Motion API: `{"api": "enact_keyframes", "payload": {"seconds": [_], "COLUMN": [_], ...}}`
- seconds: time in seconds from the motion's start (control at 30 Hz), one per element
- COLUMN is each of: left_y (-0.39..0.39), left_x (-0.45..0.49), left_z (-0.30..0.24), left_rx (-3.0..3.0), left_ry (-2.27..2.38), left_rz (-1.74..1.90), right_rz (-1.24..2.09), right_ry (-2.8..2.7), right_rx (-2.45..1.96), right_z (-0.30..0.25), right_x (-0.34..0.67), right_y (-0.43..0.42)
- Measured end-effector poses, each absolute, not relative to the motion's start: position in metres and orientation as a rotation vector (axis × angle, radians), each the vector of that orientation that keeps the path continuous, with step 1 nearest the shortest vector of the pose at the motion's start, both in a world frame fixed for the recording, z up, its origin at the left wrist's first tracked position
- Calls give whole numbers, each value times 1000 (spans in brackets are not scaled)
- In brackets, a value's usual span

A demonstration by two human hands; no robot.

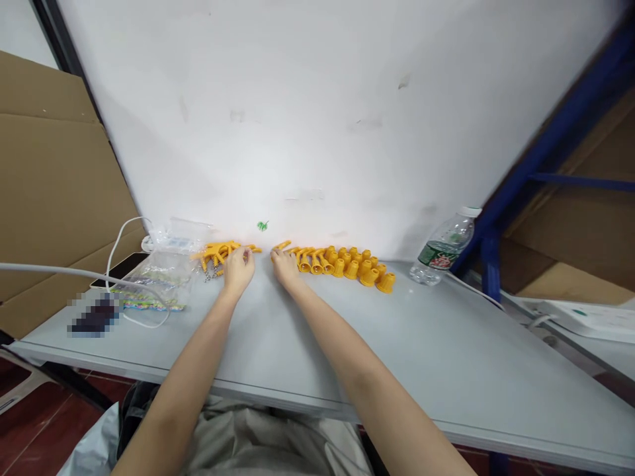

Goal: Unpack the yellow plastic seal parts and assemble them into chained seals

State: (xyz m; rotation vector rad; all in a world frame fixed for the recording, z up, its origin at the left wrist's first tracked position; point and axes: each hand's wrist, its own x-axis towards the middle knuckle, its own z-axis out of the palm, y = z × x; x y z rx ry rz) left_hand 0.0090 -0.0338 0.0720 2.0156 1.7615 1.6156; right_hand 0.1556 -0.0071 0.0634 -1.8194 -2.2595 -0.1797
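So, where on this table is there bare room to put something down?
The widest bare patch of the table lies near and right, bordered by the right forearm, the yellow cones and the water bottle. A wedge lies between the forearms. Crowded: the far edge, and the left end with plastic bags and phone.

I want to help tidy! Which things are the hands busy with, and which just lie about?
In use: left hand, right hand, yellow plastic hooked pieces, yellow plastic bell-shaped caps.
Lying about: clear plastic water bottle, black flat phone, white cable.
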Motion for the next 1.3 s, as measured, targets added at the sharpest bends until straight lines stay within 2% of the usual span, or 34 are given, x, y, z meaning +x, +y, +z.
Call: {"api": "enact_keyframes", "payload": {"seconds": [0.2, 0.4, 0.87, 1.13, 1.3], "left_y": [-37, -36, -36, -38, -38], "left_x": [0, -15, -11, -18, -18], "left_z": [88, 96, 73, 65, 63], "left_rx": [1902, 1913, 1934, 2080, 2177], "left_ry": [1808, 1863, 1770, 1709, 1696], "left_rz": [1594, 1595, 1626, 1596, 1605], "right_rz": [-288, -245, -259, -92, 6], "right_ry": [-2303, -2297, -2365, -2296, -2159], "right_rx": [-1901, -1928, -1876, -2039, -1963], "right_z": [62, 60, 49, 57, 85], "right_x": [145, 144, 150, 143, 155], "right_y": [-5, -3, 1, -4, -13]}}
